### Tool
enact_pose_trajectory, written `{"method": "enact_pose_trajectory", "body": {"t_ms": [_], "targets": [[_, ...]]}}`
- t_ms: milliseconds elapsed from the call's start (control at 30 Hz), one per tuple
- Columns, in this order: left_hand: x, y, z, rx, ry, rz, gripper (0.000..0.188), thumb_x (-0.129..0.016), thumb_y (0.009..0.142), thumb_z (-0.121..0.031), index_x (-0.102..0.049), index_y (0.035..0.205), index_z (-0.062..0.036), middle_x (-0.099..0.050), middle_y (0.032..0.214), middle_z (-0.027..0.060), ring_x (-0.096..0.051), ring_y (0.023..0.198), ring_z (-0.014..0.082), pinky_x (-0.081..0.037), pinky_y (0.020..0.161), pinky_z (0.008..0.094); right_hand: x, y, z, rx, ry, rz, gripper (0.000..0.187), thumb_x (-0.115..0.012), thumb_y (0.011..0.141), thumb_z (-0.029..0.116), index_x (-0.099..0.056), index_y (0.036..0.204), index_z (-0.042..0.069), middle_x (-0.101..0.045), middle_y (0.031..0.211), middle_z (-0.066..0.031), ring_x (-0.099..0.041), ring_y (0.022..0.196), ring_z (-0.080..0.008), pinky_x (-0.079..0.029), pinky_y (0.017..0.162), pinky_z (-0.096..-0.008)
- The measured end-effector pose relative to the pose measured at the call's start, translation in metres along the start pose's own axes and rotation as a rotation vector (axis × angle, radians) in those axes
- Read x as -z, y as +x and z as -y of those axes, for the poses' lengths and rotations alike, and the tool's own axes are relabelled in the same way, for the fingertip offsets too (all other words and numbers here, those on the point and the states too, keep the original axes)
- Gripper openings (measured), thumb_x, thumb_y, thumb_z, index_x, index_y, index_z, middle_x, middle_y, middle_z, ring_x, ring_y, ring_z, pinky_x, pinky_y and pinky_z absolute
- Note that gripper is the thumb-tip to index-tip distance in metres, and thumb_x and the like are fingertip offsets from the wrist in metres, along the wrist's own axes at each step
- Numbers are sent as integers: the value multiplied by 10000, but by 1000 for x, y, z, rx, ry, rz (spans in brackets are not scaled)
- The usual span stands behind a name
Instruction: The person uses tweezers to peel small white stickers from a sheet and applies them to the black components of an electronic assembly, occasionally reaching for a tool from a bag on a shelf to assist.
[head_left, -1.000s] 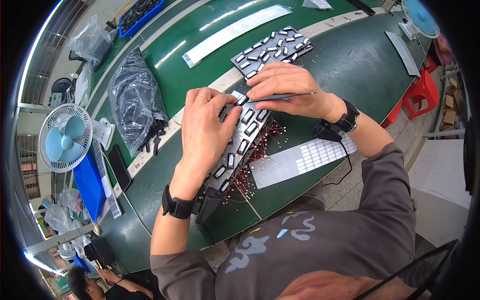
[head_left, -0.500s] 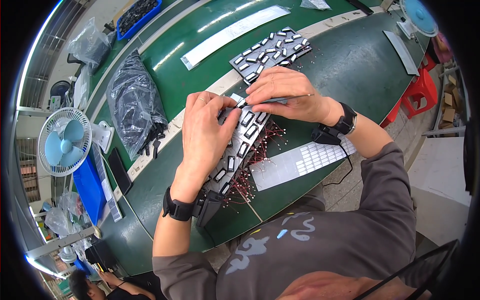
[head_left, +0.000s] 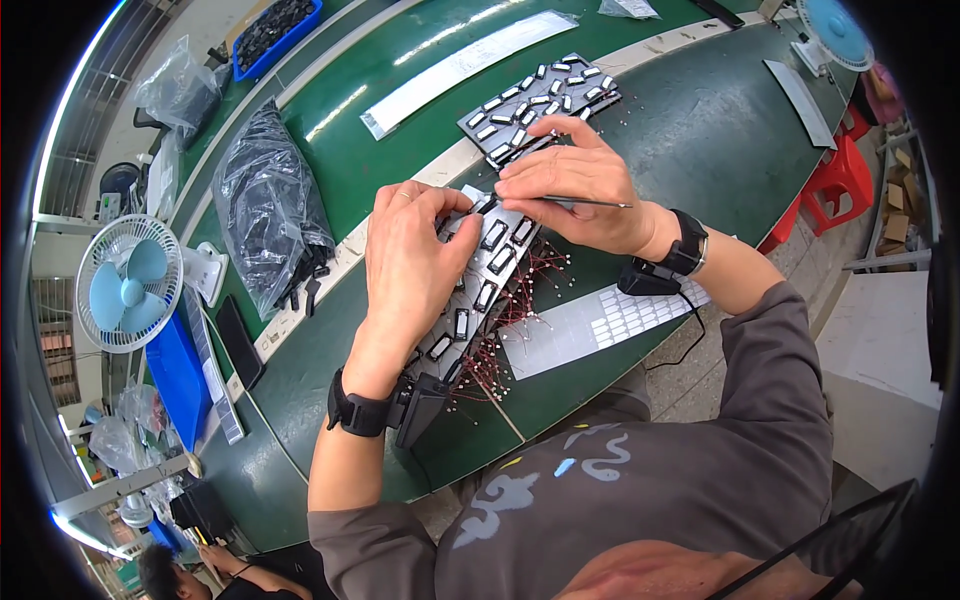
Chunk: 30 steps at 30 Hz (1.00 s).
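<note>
My left hand (head_left: 415,245) rests over a board (head_left: 470,300) set with several small black-and-white rectangular parts (head_left: 484,296). Its thumb and forefinger close on a small black part (head_left: 488,204) at the board's far end. From the right, my right hand (head_left: 575,185) pinches a slim dark tool (head_left: 590,202) that looks like tweezers, its rear end sticking out past the fingers. The tool's working end is hidden by the fingers, close to the small black part. Thin red wires with white ends (head_left: 520,300) spill from the board's right side.
Beyond my right hand lies a second board (head_left: 540,105) with similar parts. A sheet of white labels (head_left: 620,325) is at the right, a long white strip (head_left: 465,70) farther off. Left are a clear bag of black parts (head_left: 268,205), a black phone-like slab (head_left: 238,342) and a fan (head_left: 132,285).
My right hand has turned slightly and its forefinger has lifted. The tool in it now shows edge-on and thinner. My left hand has barely moved.
</note>
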<state>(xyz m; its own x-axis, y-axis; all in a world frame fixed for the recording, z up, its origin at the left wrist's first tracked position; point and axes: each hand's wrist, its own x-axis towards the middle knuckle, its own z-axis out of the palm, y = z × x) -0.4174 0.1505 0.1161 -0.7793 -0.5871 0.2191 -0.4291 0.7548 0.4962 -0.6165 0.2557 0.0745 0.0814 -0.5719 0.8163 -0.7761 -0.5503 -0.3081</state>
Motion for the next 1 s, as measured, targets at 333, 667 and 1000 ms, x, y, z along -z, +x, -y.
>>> {"method": "enact_pose_trajectory", "body": {"t_ms": [333,667,1000], "targets": [[1,-3,-1,9,19,-16,186,-749,825,-191,-758,909,-25,-683,940,117,-590,1043,299,-475,932,405,6,4,5,93,-37,48,193,-836,821,95,-735,986,106,-771,969,0,-741,952,-167,-462,1033,-438],[0,-2,0,15,15,-27,186,-772,813,-189,-753,907,-30,-675,939,124,-587,1047,302,-475,929,406,1,4,8,182,-124,94,206,-845,807,112,-747,988,99,-769,987,7,-737,953,-156,-468,1052,-453],[-1,-4,0,38,-2,-14,174,-774,816,-181,-749,907,-35,-675,949,121,-584,1071,308,-471,940,415,-2,3,7,201,-109,104,199,-850,804,126,-754,975,94,-768,982,6,-738,956,-157,-476,1039,-455]]}}
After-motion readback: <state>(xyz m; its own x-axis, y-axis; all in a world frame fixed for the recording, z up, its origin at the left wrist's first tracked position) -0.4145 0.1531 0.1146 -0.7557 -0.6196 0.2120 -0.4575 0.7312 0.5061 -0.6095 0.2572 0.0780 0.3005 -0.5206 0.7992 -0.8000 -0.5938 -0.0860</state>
